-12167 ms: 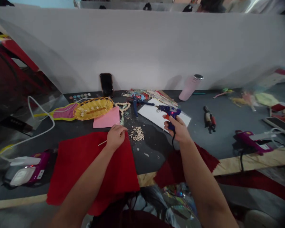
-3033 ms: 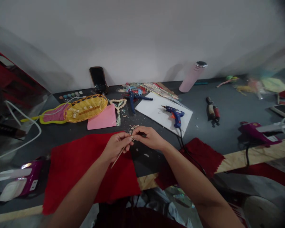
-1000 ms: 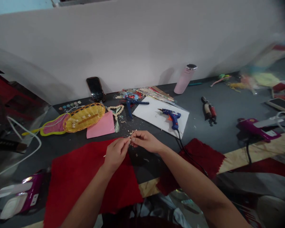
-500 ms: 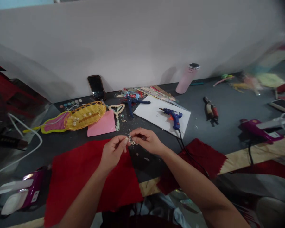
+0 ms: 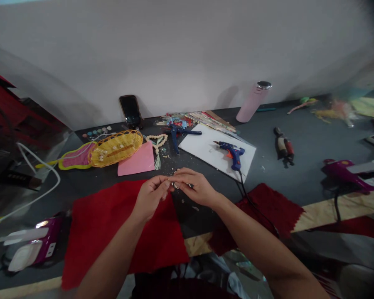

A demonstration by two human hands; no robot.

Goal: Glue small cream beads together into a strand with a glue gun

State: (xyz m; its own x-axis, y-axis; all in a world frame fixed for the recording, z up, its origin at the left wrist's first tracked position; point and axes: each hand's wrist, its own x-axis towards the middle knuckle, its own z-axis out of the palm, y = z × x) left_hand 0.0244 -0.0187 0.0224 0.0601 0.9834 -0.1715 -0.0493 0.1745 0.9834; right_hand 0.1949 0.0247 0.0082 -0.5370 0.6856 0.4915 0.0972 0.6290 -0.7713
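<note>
My left hand (image 5: 152, 194) and my right hand (image 5: 193, 187) meet at the fingertips over the dark table, by the upper right corner of a red cloth (image 5: 112, 224). Both have thumb and fingers pinched together; whatever they hold is too small and covered to make out. Small pale bead-like pieces (image 5: 176, 185) lie under and between the fingers, partly hidden. Just beyond, a loop of cream beads with a tassel (image 5: 157, 142) rests beside a pink sheet (image 5: 136, 162).
A blue glue gun (image 5: 232, 153) lies on a white board (image 5: 199, 143), its cord running towards my right forearm. Further off are a yellow woven basket (image 5: 116, 148), blue pliers (image 5: 175, 139), a phone (image 5: 131, 111), a pink bottle (image 5: 252, 103) and red-handled pliers (image 5: 284, 146).
My right fingertips have moved left and now touch my left fingertips, covering more of the pale pieces. The whole view has shifted slightly.
</note>
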